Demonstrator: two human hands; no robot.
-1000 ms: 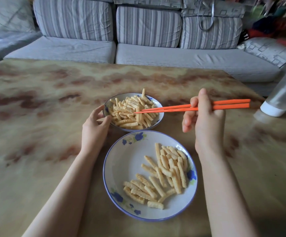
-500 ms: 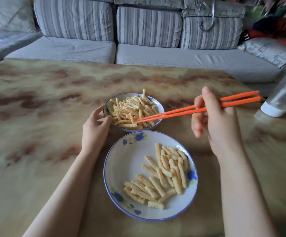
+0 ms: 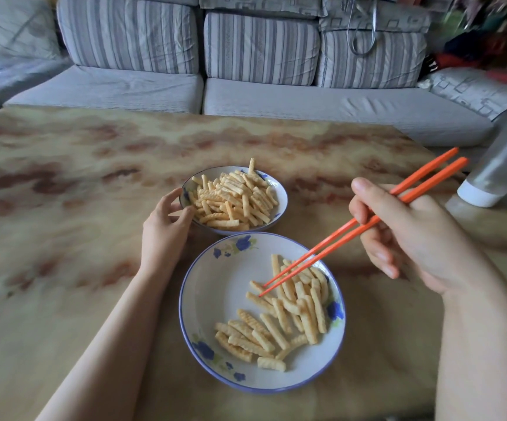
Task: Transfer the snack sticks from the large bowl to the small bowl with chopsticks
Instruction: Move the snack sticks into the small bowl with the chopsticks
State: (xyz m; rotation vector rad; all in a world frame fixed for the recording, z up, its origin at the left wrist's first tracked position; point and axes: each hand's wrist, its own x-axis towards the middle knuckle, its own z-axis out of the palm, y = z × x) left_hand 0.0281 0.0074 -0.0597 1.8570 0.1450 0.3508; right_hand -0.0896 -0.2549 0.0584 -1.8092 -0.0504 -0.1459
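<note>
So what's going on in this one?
A person at a table is working with two bowls of snack sticks. The right hand holds orange chopsticks, whose tips reach down among the sticks in the large bowl. No stick is clearly pinched between them. The left hand grips the rim of the small bowl, which is already heaped with sticks.

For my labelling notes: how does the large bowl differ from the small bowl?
The large bowl is wide, shallow and nearer; the small bowl is narrower, deeper and farther. The large bowl's snack sticks lie loosely on its right side; the small bowl is heaped. The left hand holds the small bowl; the chopsticks point into the large bowl. Both are white with blue decoration.
</note>
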